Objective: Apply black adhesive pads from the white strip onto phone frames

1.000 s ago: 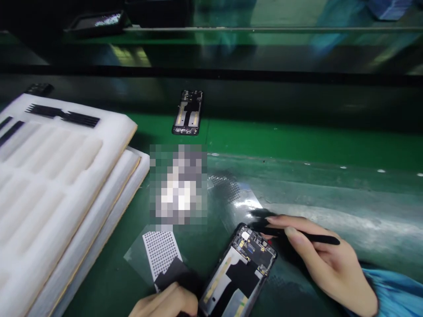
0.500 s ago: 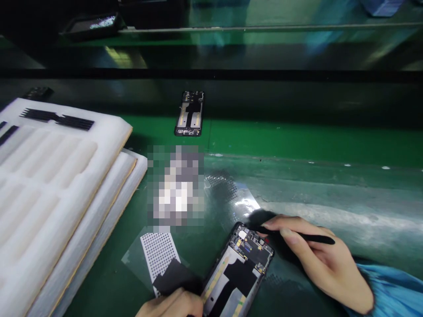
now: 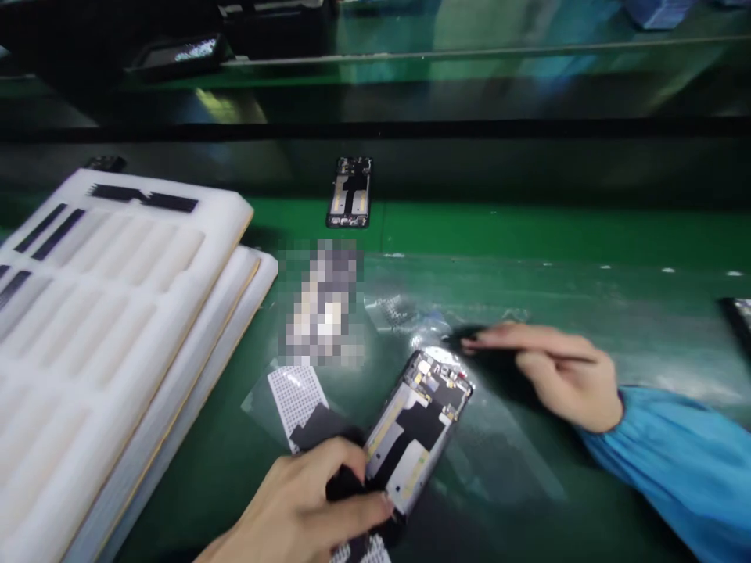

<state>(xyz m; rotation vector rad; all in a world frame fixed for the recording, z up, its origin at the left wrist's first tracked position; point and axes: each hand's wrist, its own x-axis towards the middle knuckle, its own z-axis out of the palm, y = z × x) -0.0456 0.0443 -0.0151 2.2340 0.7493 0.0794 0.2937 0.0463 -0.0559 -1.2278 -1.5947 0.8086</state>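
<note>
An opened phone [image 3: 422,426], its circuit board and inner frame bare, lies tilted on clear film over the green work surface. My left hand [image 3: 317,493] is closed on its lower left end, the thumb at the bottom edge. Past the phone's upper right corner, my right hand [image 3: 563,371] is closed round a slim black stick-shaped tool, mostly hidden by the fingers. Its tip is blurred and looks apart from the phone. Beside my left hand are a white dotted strip [image 3: 299,391] and a dark flap [image 3: 320,422].
Stacked white foam trays [image 3: 193,289] fill the left side, with black strips in some slots. Farther back lies another opened phone [image 3: 350,191]. A pixelated patch covers something below it. One dark device [image 3: 740,320] shows at the right edge, and a raised ledge [image 3: 469,55] crosses the back.
My right hand has lifted away from the phone's top edge with the tool. My left hand shows more fully, now at the phone's lower end. The whole view has shifted a little.
</note>
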